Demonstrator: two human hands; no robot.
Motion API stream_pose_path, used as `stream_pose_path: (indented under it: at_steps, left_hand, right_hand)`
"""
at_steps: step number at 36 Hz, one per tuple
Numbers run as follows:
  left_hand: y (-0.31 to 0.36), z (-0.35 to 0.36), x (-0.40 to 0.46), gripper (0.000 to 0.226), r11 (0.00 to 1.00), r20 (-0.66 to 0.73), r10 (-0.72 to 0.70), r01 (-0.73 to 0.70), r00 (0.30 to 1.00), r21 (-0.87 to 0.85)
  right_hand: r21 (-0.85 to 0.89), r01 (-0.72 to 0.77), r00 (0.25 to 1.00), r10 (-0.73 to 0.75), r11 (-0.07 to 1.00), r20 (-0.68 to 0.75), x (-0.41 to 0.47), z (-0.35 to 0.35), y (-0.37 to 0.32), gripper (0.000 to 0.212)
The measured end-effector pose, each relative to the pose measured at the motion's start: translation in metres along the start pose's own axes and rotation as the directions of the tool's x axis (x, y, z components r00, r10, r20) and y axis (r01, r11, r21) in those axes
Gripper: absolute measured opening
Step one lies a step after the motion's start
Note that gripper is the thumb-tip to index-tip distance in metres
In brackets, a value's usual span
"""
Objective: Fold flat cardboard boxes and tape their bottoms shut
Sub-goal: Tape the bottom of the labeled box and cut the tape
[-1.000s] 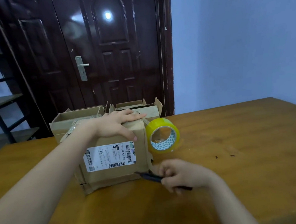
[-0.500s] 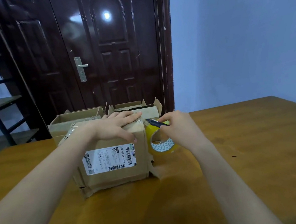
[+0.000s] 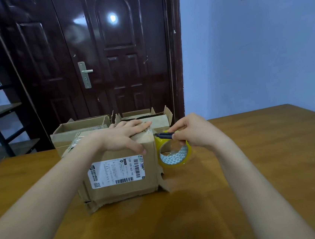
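Hands at the box top, pen over the tape roll

Left hand (image 3: 123, 137) lies flat, fingers straight, pressing the top of the cardboard box (image 3: 119, 174), thumb down its labelled front, as it did a second ago. Right hand (image 3: 193, 133) pinches a dark pen (image 3: 164, 136) at the box's top right corner, tip toward the left hand's fingertips; a second ago it held the pen low on the surface (image 3: 255, 167) before the box. Under the right hand, just beside the box, the yellow tape roll (image 3: 174, 154) stands on edge. Beyond the left hand sit two open boxes (image 3: 79, 127).
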State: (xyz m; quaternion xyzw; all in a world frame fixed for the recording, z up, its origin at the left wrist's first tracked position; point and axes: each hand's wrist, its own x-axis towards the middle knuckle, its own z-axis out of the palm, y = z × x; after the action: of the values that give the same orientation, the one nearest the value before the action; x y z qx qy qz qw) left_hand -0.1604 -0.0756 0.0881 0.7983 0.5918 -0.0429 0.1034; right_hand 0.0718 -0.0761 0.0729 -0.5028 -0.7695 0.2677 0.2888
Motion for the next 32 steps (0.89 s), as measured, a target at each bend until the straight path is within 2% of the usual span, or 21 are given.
stream_pose_path:
  at_steps: [6,11,17,19,21,23,32]
  left_hand:
    - [0.000,0.000,0.001,0.109,1.000,-0.002,0.006,-0.006,1.000,0.000]
    - [-0.001,0.000,0.001,0.109,1.000,-0.004,0.003,-0.003,1.000,-0.011]
    - [0.000,0.000,0.001,0.110,1.000,-0.004,0.004,-0.004,1.000,-0.024]
    - [0.001,-0.001,0.000,0.110,1.000,-0.006,0.005,-0.005,1.000,-0.024]
    - [0.001,-0.001,0.000,0.111,1.000,-0.009,0.009,-0.010,1.000,-0.022]
    - [0.002,-0.001,0.000,0.111,1.000,-0.012,0.014,-0.014,1.000,-0.023]
    - [0.000,0.000,0.002,0.113,1.000,-0.020,0.009,-0.009,1.000,-0.015]
  right_hand:
    - [0.002,0.000,1.000,0.000,1.000,0.009,-0.005,-0.002,0.001,0.021]
    - [0.026,0.001,0.994,-0.004,1.000,0.106,-0.016,-0.009,0.002,0.020]
    - [0.204,0.000,0.983,-0.037,0.979,0.180,-0.034,-0.023,0.020,0.016]
    - [0.260,0.015,0.953,-0.093,0.965,0.287,-0.040,-0.023,0.033,0.015]
    - [0.321,0.000,0.875,-0.156,0.947,0.459,-0.042,-0.014,0.047,0.017]
    - [0.331,-0.040,0.802,-0.167,0.943,0.574,-0.040,0.003,0.059,0.020]
    - [0.140,-0.016,0.721,-0.086,0.990,0.687,-0.043,0.087,0.067,0.042]
